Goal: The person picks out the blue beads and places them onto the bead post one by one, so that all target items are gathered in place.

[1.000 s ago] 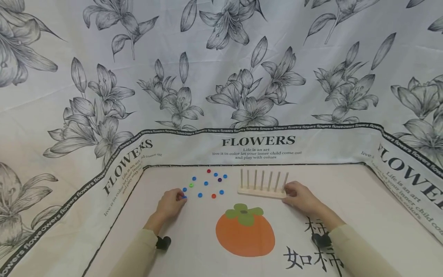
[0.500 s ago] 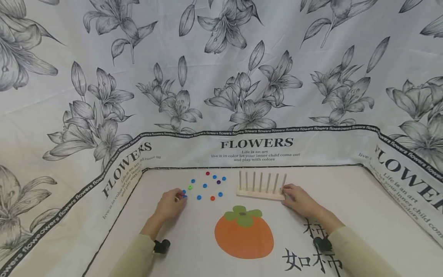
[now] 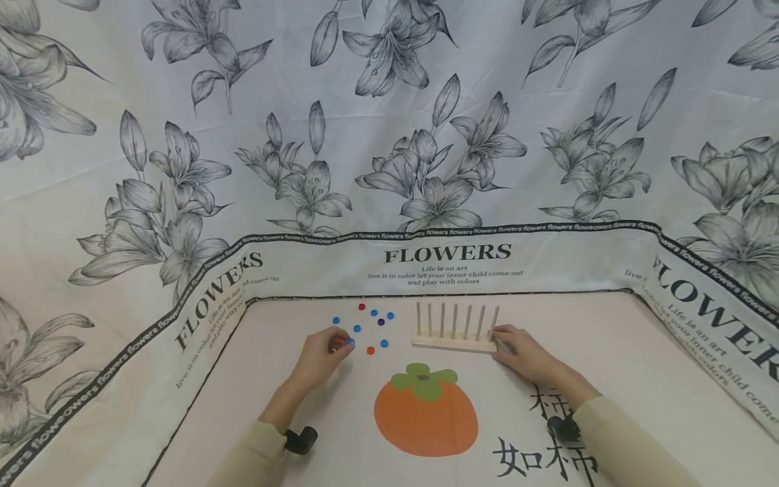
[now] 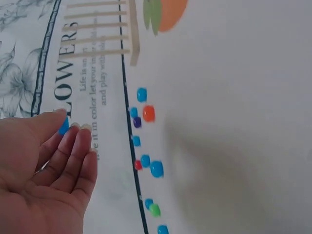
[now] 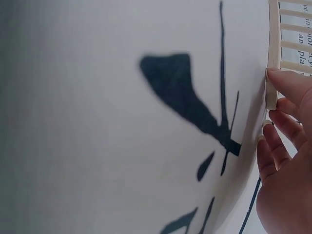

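My left hand (image 3: 321, 353) pinches a blue bead (image 4: 64, 127) between thumb and forefinger; in the left wrist view its other fingers lie loosely bent. Loose beads in blue, red, orange, purple and green lie on the cloth near it, among them an orange bead (image 3: 370, 350) and a purple bead (image 3: 381, 322). A pale wooden rack (image 3: 453, 343) with a row of upright pegs stands right of the beads. My right hand (image 3: 525, 352) grips the rack's right end, its thumb and forefinger on the base in the right wrist view. No beads show on the pegs.
The light cloth bears a printed orange persimmon (image 3: 426, 419) and black characters (image 3: 544, 460) in front of the rack. Behind it rises a floral curtain (image 3: 447, 264) with printed lettering, which also runs along both sides.
My left hand has moved right from the left edge of the beads, with a blue bead in its fingertips. The right hand stays at the rack's end. The head view has shifted slightly.
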`<act>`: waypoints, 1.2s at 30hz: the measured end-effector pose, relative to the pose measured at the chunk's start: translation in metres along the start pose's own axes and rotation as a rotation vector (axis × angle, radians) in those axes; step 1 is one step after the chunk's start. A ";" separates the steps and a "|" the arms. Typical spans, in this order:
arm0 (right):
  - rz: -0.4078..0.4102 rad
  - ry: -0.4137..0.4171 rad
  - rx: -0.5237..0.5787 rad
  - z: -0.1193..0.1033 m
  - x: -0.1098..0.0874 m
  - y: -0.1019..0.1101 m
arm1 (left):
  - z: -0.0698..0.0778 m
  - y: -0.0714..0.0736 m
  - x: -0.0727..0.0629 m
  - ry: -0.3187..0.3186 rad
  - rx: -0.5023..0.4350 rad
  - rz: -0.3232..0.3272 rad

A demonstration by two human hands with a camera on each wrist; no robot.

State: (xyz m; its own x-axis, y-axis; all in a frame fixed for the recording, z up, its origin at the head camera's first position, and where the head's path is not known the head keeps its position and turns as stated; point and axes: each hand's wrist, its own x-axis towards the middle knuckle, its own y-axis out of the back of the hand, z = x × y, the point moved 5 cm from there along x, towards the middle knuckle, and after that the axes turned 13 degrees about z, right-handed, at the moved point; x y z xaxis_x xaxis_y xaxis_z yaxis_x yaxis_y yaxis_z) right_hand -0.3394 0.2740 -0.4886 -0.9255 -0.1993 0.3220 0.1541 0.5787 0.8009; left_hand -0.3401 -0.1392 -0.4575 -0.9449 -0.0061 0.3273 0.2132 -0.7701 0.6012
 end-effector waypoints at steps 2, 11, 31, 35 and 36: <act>-0.001 0.004 0.004 0.000 -0.001 -0.001 | 0.009 -0.005 -0.001 -0.015 -0.020 0.004; 0.003 0.015 -0.003 -0.004 -0.004 0.000 | 0.033 -0.031 -0.001 -0.068 -0.094 -0.023; -0.008 0.031 -0.033 -0.005 -0.008 0.000 | 0.078 -0.076 0.008 -0.140 -0.239 -0.075; -0.008 0.041 -0.049 -0.002 -0.008 -0.002 | 0.085 -0.086 0.012 -0.141 -0.265 -0.088; -0.009 0.039 -0.048 -0.001 -0.008 -0.002 | 0.087 -0.089 0.012 -0.143 -0.273 -0.089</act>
State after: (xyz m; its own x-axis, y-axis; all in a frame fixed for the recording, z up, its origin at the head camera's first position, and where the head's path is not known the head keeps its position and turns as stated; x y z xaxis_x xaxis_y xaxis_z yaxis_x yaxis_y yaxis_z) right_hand -0.3314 0.2733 -0.4924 -0.9129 -0.2356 0.3334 0.1630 0.5385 0.8267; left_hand -0.3491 -0.0155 -0.4433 -0.9084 0.1434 0.3928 0.0389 -0.9063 0.4208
